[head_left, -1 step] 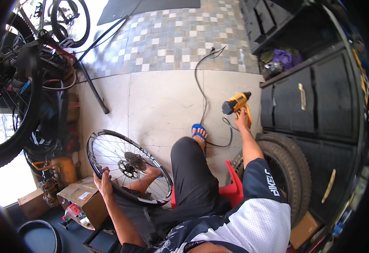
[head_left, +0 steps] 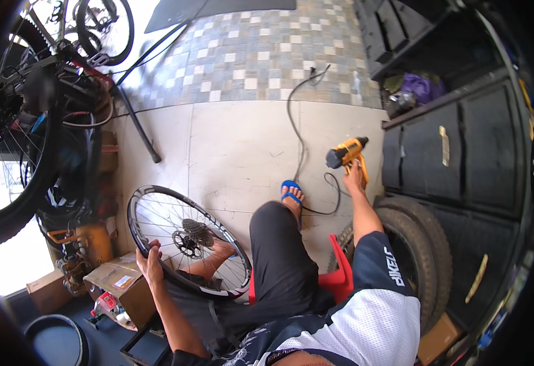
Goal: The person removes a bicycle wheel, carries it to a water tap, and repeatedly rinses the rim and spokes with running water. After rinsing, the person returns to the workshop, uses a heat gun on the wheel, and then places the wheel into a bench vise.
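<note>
My left hand is wrapped round the rim of a bicycle wheel, which leans tilted by my left leg. No tyre shows on its black rim with white lettering. A cassette and a brake disc sit at its hub. Out to the right, my right hand grips the handle of a yellow and black heat gun, held away from the wheel. Its narrow black end points up and right. A black power cord trails over the floor behind my blue flip-flop.
Bicycles crowd the left side, with a black stand leg reaching onto the floor. Beside my left arm is a cardboard box. At right, tyres lean by black cabinets. I sit on a red stool.
The whole view has shifted slightly. Both hands keep their hold on the wheel and the heat gun.
</note>
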Tool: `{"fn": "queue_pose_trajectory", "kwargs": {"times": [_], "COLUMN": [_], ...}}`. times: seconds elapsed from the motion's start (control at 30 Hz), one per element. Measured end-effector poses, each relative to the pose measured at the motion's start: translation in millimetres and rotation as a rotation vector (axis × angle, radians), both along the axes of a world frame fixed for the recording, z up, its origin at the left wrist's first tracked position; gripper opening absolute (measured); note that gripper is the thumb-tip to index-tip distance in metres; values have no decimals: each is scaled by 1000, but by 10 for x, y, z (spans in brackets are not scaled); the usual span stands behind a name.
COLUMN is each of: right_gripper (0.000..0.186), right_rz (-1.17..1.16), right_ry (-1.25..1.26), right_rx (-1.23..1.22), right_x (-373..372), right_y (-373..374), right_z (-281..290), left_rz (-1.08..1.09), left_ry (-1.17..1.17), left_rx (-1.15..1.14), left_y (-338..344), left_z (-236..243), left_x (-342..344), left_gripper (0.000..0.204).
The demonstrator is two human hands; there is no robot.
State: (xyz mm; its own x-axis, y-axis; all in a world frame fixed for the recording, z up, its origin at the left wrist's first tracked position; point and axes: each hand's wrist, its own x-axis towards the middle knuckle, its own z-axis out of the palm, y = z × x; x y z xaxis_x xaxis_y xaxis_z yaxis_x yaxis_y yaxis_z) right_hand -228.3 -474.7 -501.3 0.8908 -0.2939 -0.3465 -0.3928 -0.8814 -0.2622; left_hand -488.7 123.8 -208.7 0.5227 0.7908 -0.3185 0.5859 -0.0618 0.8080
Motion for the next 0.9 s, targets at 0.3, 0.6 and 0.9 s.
{"fn": "queue_pose_trajectory", "kwargs": {"times": [0.3, 0.6, 0.9], "right_gripper": [70, 80, 79], "right_rz": [-180, -309, 515], "right_ry": [144, 355, -257], "right_rx": [-3, 125, 1233], "right_x": [-182, -282, 248], "right_y": [339, 5, 1653], "right_z": [-728, -1125, 1888], "left_rz": [-97, -394, -622], "left_ry": [-113, -338, -513], "left_rx": [-127, -130, 199], "left_y": [-491, -867, -1937], "left_z": [338, 704, 224], "left_x": [948, 2017, 3360], "left_gripper": [51, 51, 42]}}
